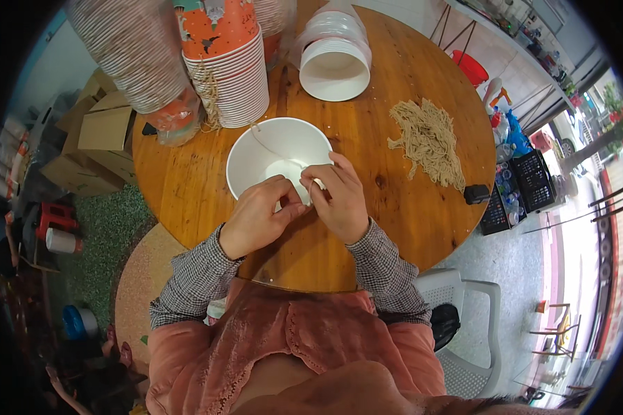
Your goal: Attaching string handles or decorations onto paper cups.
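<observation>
A white paper bucket (241, 163) stands on the round wooden table, its open mouth facing up. A thin beige cord (268, 149) runs from its far rim down across the inside. At the near right rim, my left hand (258, 216) and my right hand (339, 199) meet with fingertips pinched. A short bit of cord shows at the right fingertips. What the left fingertips hold is hidden by the fingers. To the right lies a tangled pile of beige cords (429, 142).
Behind the bucket rise stacks of nested buckets, one orange and white (232, 90), one wrapped in plastic (128, 62). White nested buckets (336, 70) lie on their side. A small black object (476, 194) sits by the right edge. A grey plastic chair (474, 332) stands right of me.
</observation>
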Motion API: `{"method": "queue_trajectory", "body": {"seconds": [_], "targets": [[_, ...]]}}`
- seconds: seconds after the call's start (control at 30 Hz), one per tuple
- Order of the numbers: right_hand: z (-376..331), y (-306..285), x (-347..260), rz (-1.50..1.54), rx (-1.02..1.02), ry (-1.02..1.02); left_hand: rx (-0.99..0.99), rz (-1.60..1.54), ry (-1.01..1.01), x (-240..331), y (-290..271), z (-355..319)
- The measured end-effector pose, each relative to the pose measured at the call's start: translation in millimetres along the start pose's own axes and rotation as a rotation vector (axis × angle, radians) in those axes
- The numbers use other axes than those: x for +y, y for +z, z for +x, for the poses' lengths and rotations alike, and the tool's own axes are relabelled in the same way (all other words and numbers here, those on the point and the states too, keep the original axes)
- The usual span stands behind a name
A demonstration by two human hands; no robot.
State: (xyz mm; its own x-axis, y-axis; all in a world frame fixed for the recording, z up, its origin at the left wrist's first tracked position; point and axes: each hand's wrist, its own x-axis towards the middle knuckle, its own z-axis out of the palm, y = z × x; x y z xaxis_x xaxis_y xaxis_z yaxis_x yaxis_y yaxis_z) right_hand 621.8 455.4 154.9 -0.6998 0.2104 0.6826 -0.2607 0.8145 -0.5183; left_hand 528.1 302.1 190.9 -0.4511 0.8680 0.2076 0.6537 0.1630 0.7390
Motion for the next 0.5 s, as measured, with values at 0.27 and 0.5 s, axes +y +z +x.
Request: {"method": "queue_trajectory", "body": {"seconds": [0.27, 0.5], "targets": [[-1, -2, -14, 0.272, -0.195, 0.288, 0.347, 0.073, 0.226, -23, 5, 5], [4, 6, -29, 0.147, -0.232, 0.35, 0.386, 0.031, 0.316, -33, 3, 7]]}}
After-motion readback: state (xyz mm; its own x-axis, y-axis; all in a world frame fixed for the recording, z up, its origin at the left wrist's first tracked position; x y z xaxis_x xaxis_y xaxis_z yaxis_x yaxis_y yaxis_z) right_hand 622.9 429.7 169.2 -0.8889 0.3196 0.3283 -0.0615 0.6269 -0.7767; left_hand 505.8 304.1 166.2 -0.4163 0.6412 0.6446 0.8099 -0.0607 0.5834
